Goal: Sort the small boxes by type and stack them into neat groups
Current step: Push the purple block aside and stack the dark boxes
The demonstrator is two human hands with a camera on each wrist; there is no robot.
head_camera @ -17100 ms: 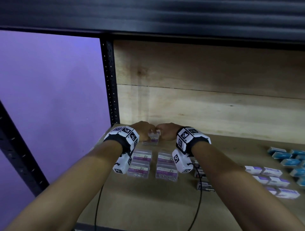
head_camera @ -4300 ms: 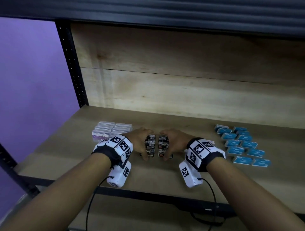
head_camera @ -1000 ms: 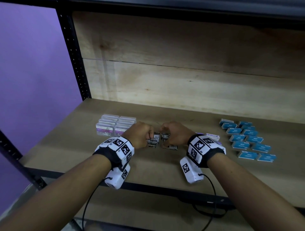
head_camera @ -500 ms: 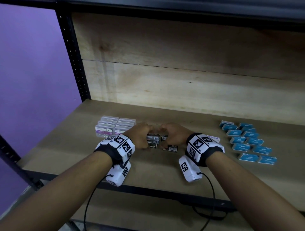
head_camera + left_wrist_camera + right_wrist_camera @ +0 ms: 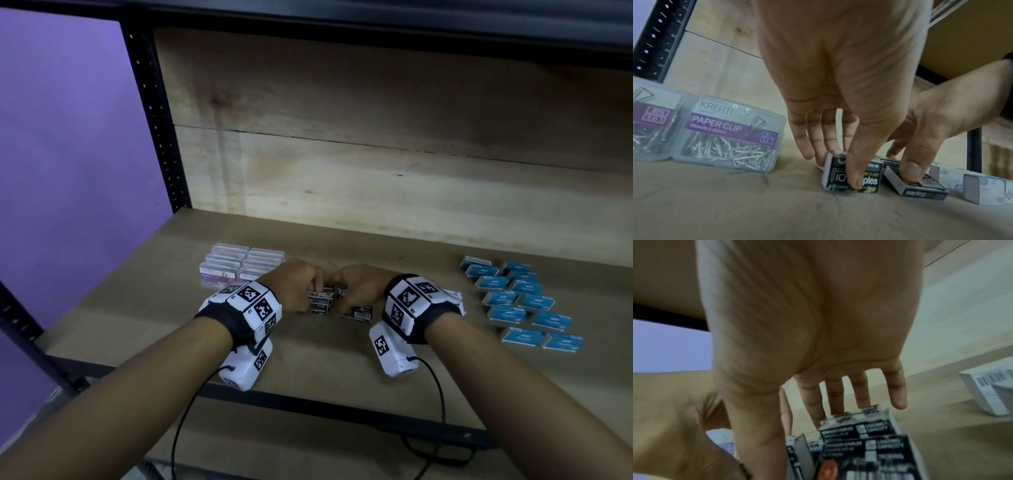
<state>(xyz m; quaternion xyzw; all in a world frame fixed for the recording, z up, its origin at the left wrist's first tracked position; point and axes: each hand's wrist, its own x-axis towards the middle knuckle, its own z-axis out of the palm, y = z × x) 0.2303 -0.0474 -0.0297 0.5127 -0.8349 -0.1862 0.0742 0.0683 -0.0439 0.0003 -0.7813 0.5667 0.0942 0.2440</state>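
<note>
Three sorted-looking groups are sitting on the shelf point(image 5: 342, 359): clear paper clip cases point(image 5: 239, 265) at left, blue boxes point(image 5: 520, 301) well apart at right, black staple boxes point(image 5: 322, 301) between. Both hands are working the middle group, seemingly squaring it. The left hand point(image 5: 299, 289) is pinching an upright staple box point(image 5: 852, 175) thumb-to-fingers; the right hand point(image 5: 359, 287) is gripping a neighbouring black box point(image 5: 920, 185), thumb pressing on top.

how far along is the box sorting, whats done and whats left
Done, it seems: the clear paper clip boxes sit in a tidy block at the left. In hand: the left hand pinches an upright black staples box, and the right hand holds more black ones. Left: the blue boxes lie in loose rows, unstacked, and a few white boxes wait beside the right wrist.
</note>
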